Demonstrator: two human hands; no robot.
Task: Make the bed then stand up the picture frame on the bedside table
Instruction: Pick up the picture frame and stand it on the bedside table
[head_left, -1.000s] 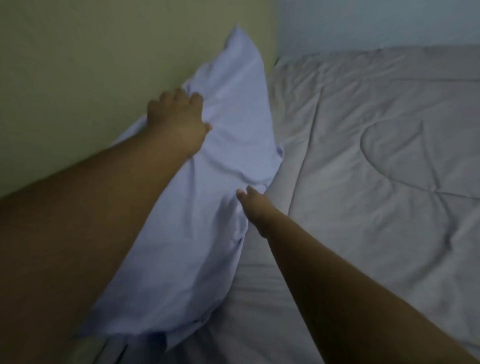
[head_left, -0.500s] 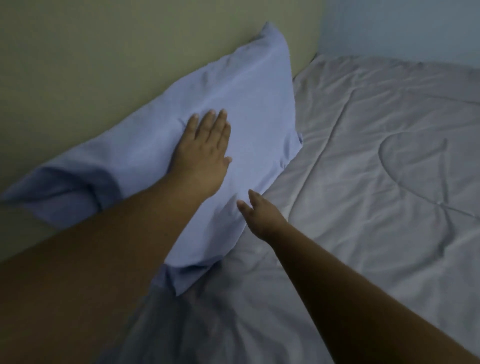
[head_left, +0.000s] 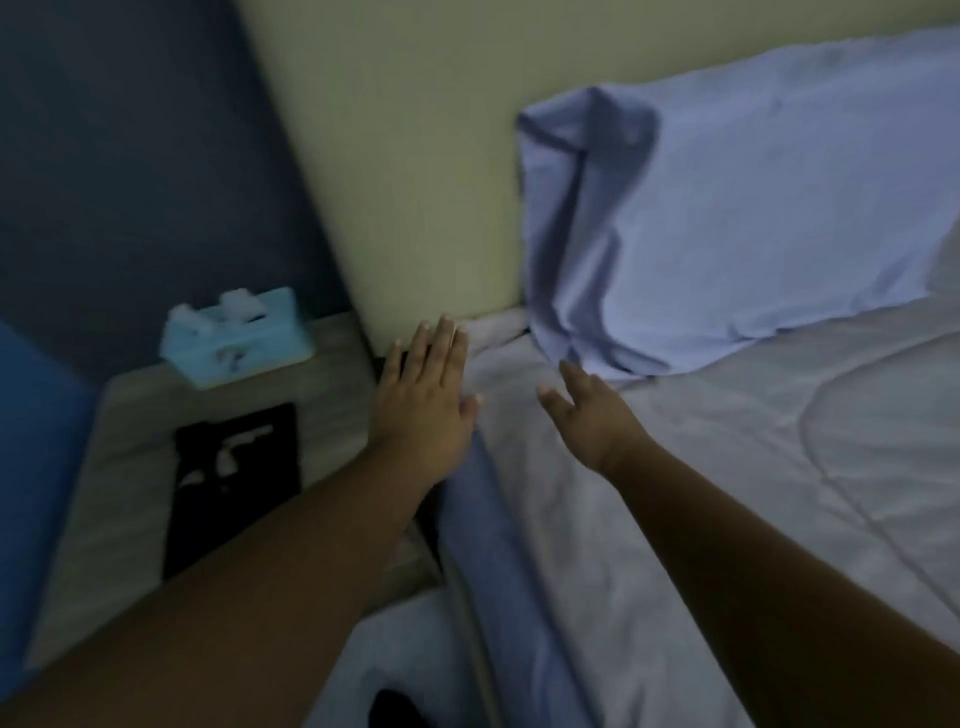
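Hands: left hand (head_left: 426, 405) and right hand (head_left: 587, 415) both flat, empty. Pale-blue fabric pillow (head_left: 753, 208) beyond right hand, grey quilted cover (head_left: 779, 493) beneath it: bed looks made, I judge. Black rectangular picture frame (head_left: 234, 478) lies flat on wooden bedside table (head_left: 130, 493), left of left hand: unstood.

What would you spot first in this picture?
The big pale blue pillow leans on the cream wall, upper right. In the middle, the open left hand is at the edge of the grey quilt, the right hand over it. A black picture frame lies flat on the wooden bedside table, left.
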